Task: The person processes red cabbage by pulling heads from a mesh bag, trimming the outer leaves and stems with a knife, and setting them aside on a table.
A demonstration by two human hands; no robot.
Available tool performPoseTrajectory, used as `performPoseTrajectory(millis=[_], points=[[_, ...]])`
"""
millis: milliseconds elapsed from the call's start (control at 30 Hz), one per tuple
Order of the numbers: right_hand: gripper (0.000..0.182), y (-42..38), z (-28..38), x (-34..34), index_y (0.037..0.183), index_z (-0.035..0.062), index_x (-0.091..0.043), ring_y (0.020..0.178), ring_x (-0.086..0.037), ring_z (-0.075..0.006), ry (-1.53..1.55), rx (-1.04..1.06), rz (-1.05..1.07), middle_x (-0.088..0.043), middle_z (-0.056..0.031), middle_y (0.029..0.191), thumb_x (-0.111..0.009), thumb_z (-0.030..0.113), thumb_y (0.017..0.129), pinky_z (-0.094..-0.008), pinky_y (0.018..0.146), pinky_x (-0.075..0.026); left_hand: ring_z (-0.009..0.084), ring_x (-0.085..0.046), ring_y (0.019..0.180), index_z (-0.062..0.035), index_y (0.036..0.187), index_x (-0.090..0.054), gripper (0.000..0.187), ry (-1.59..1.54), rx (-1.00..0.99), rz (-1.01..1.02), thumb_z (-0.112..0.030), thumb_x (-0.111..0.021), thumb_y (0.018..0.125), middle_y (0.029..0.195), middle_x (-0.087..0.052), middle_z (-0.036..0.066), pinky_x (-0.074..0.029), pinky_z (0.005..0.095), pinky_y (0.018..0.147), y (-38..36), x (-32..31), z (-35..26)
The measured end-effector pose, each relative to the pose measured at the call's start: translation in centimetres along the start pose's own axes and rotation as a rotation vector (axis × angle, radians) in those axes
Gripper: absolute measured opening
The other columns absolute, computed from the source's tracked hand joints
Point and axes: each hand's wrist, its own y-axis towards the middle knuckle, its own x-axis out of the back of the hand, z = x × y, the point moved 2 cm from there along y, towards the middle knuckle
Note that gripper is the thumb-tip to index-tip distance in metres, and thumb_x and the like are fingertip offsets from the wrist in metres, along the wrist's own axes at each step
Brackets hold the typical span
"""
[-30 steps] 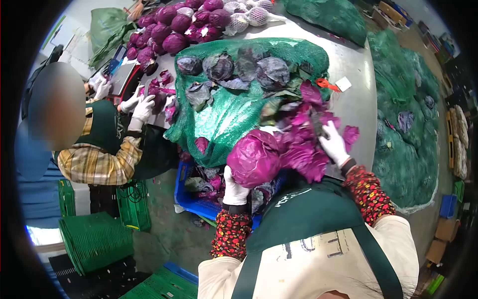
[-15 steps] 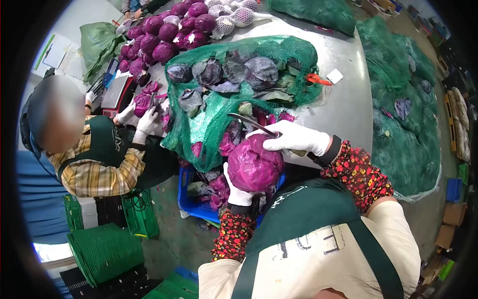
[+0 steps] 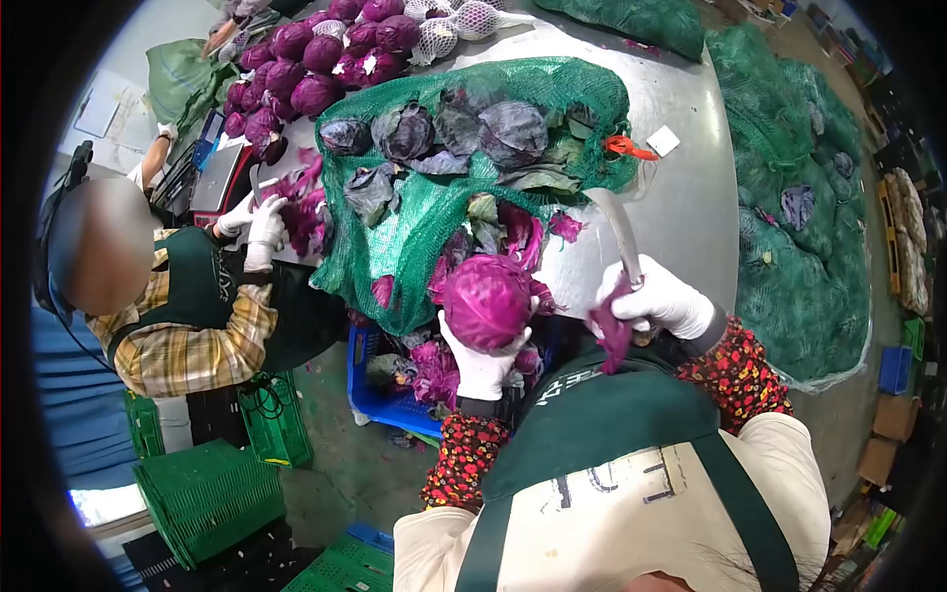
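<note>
My left hand, in a white glove, cups a round red cabbage from below. My gloved right hand is to its right, apart from it. Its fingers grip a knife with the blade pointing up and away. A loose purple cabbage leaf hangs from the same hand. Just beyond the cabbage lies an open green mesh bag with dark, untrimmed cabbages on it. Under my left hand a blue crate contains cabbage leaves.
At the left a co-worker holds a blade over purple leaves. Trimmed red cabbages are piled at the back of the metal table. Full green mesh sacks stand at the right. Green crates are on the floor.
My right hand has moved right, off the cabbage, with the knife and a detached leaf. The cabbage in my left hand now looks smaller and smoother. The co-worker's hands have shifted.
</note>
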Motion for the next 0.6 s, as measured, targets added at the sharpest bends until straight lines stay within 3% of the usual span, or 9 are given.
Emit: performPoseTrajectory(millis=[33,100,133,267,367,433,500,533,600], points=[[0.04,0.3,0.8,-0.2,0.117,0.0005,-0.062,0.059,-0.057,-0.0075,-0.145,-0.082,-0.089,-0.07,-0.006,0.085,-0.072,0.019,0.083,-0.0219,0.056,-0.047,0.04,-0.034,0.138,-0.0269,0.15,-0.028,0.089,-0.224,0.066,0.025,-0.075,-0.051,0.078,0.151,-0.031,0.011,-0.046,0.0663,0.093,0.1,-0.3,-0.2],[0.044,3.2,-1.8,0.8,0.12,0.0024,-0.061,0.079,-0.061,-0.0113,-0.795,0.407,-0.326,-0.067,-0.0074,0.098,-0.075,0.021,0.082,-0.026,0.074,-0.05,0.04,-0.034,0.138,-0.0273,0.149,-0.028,0.087,0.111,-0.141,-0.309,-0.074,-0.052,0.079,0.151,-0.031,0.013,-0.043,0.0671,0.096,-0.1,-0.8,-0.9],[0.058,3.1,-0.9,-0.2,0.126,-0.0012,-0.057,0.104,-0.063,-0.0182,-0.778,0.155,-0.391,-0.067,-0.0103,0.113,-0.076,0.031,0.082,-0.031,0.093,-0.049,0.0402,-0.034,0.138,-0.0265,0.15,-0.028,0.088,0.198,-0.199,-0.333,-0.072,-0.055,0.079,0.152,-0.029,0.014,-0.042,0.0668,0.098,-0.1,-1.4,-1.0],[0.066,6.8,-3.9,-1.2,0.133,0.001,-0.053,0.104,-0.063,-0.0216,-0.614,0.32,-0.397,-0.065,-0.0156,0.118,-0.075,0.038,0.083,-0.0321,0.091,-0.05,0.0362,-0.04,0.135,-0.0146,0.15,-0.028,0.089,0.425,-0.329,-0.247,-0.064,-0.062,0.084,0.15,-0.035,0.014,-0.041,0.0615,0.103,0.2,-0.2,-1.0],[0.055,8.3,-4.9,-1.4,0.135,0.0072,-0.051,0.091,-0.061,-0.0124,-0.505,0.292,-0.405,-0.063,-0.0064,0.106,-0.072,0.028,0.088,-0.0284,0.079,-0.05,0.0323,-0.044,0.133,-0.0102,0.148,-0.032,0.084,0.803,-0.492,-0.209,-0.062,-0.058,0.088,0.146,-0.042,0.015,-0.042,0.0549,0.106,0.1,-0.6,-1.0],[0.057,6.6,-1.7,-3.2,0.136,0.0066,-0.048,0.081,-0.061,-0.0084,-0.377,-0.14,-0.282,-0.063,-0.0056,0.098,-0.07,0.031,0.09,-0.0251,0.064,-0.049,0.0295,-0.044,0.133,-0.0093,0.146,-0.036,0.078,0.876,-0.528,-0.169,-0.062,-0.052,0.092,0.143,-0.047,0.014,-0.043,0.0501,0.106,0.0,-2.6,-1.1],[0.049,7.6,-4.2,-1.1,0.129,0.0061,-0.055,0.065,-0.058,-0.0049,-0.437,0.111,-0.382,-0.063,-0.0025,0.088,-0.066,0.037,0.092,-0.0233,0.051,-0.045,0.0305,-0.038,0.138,-0.0188,0.155,-0.014,0.083,0.546,-0.226,-0.107,-0.056,-0.054,0.093,0.151,-0.032,0.016,-0.038,0.0479,0.109,0.0,-3.0,-1.4],[0.046,7.4,-3.7,-0.4,0.123,0.0065,-0.059,0.06,-0.056,-0.0052,-0.452,0.007,-0.379,-0.063,-0.0015,0.083,-0.062,0.041,0.093,-0.0226,0.05,-0.044,0.031,-0.036,0.139,-0.024,0.156,0.001,0.083,0.8,-0.165,-0.154,-0.057,-0.047,0.096,0.154,-0.025,0.015,-0.037,0.0474,0.11,-0.6,-5.3,-1.1],[0.053,6.4,-3.3,-0.1,0.102,-0.0011,-0.062,0.059,-0.06,-0.0112,-0.408,-0.004,-0.368,-0.062,-0.0049,0.069,-0.054,0.051,0.096,-0.0283,0.055,-0.051,0.0336,-0.035,0.139,-0.0203,0.154,0.013,0.106,1.133,-0.146,-0.057,-0.036,-0.068,0.088,0.156,-0.019,0.016,-0.035,0.0459,0.112,-0.6,-6.9,-0.7]])
